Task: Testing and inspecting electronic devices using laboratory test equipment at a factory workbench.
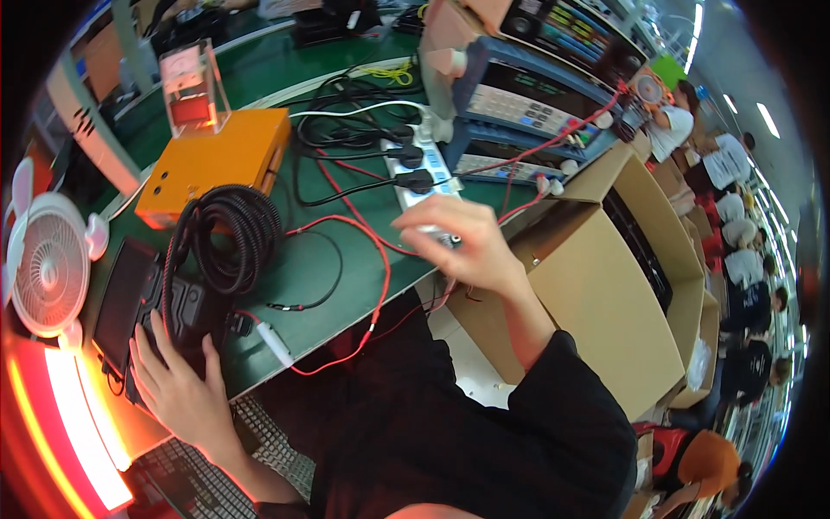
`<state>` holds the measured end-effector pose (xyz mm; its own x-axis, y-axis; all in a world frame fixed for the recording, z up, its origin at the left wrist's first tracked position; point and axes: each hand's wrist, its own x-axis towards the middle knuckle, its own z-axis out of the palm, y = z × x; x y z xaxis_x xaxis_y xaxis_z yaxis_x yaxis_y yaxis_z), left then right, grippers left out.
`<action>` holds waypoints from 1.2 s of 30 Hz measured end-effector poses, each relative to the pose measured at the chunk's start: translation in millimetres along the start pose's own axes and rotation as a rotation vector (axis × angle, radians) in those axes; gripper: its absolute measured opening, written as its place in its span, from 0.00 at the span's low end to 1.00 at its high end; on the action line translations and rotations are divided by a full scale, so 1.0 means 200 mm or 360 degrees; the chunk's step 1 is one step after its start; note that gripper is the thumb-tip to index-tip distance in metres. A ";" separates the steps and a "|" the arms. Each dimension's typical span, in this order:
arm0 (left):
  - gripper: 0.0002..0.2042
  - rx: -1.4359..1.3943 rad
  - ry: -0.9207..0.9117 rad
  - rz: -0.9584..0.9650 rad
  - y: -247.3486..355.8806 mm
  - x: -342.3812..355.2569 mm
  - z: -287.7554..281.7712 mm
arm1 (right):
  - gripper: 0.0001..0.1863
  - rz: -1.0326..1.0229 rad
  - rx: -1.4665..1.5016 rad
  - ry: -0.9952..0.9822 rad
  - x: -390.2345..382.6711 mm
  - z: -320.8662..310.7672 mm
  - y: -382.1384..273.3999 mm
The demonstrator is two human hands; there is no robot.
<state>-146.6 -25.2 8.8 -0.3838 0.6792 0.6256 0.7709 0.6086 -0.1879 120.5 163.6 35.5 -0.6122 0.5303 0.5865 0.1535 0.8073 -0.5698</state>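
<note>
My left hand [177,381] lies with fingers spread on a black handheld-style device [128,303] with a dark screen, at the lower left of the green bench [328,285]. A coiled black braided cable [242,251] rests beside it, against an orange box [225,147] with a clear acrylic fixture [190,95] on top. My right hand [458,233] is over the near end of a white power strip [415,186], fingers bent and apart; its contact with the strip is unclear. Black plugs [406,156] sit in the strip, and red leads [372,294] cross the bench.
A white fan [47,264] and a glowing light [82,424] are at left. Stacked instruments [532,104] stand at back right. An open cardboard box [605,329] is beside the bench. Several co-workers [718,173] are along the right. Keyboards [181,476] show below my left hand.
</note>
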 end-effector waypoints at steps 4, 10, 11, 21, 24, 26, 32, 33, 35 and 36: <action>0.28 -0.0008 0.0043 0.0031 0.00 0.02 -0.01 | 0.04 0.0180 -0.0160 0.0819 -0.10 -0.21 0.12; 0.27 0.0064 0.0046 0.0017 -0.02 -0.01 0.02 | 0.02 0.0232 -0.0589 0.1332 -0.19 -0.44 0.32; 0.27 0.0066 0.0040 0.0017 -0.02 -0.01 0.02 | 0.03 0.0289 -0.0599 0.1367 -0.19 -0.47 0.32; 0.28 0.0086 0.0009 0.0006 -0.01 -0.01 0.01 | 0.05 0.0233 -0.1335 0.1316 -0.18 -0.57 0.46; 0.28 0.0092 0.0008 0.0005 -0.01 -0.01 0.02 | 0.05 0.0193 -0.1266 0.1490 -0.14 -0.55 0.40; 0.28 0.0096 0.0008 0.0001 -0.01 -0.01 0.02 | 0.05 0.0135 -0.1291 0.1505 -0.12 -0.54 0.39; 0.27 0.0087 0.0015 0.0006 -0.01 0.00 0.01 | 0.06 0.0071 -0.1344 0.1474 -0.10 -0.54 0.40; 0.28 0.0098 0.0014 0.0005 0.00 0.00 0.01 | 0.06 0.0007 -0.1383 0.1484 -0.09 -0.55 0.38; 0.28 0.0111 0.0011 0.0007 0.00 0.00 0.02 | 0.06 -0.0096 -0.1343 0.1467 -0.03 -0.56 0.34; 0.28 0.0102 0.0016 0.0005 -0.01 0.00 0.02 | 0.06 -0.0081 -0.1356 0.1427 -0.01 -0.57 0.34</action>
<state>-149.7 -24.9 5.9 -0.3760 0.6774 0.6323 0.7378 0.6317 -0.2380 220.5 246.7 62.2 0.0636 0.2126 0.9751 0.8061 0.5651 -0.1758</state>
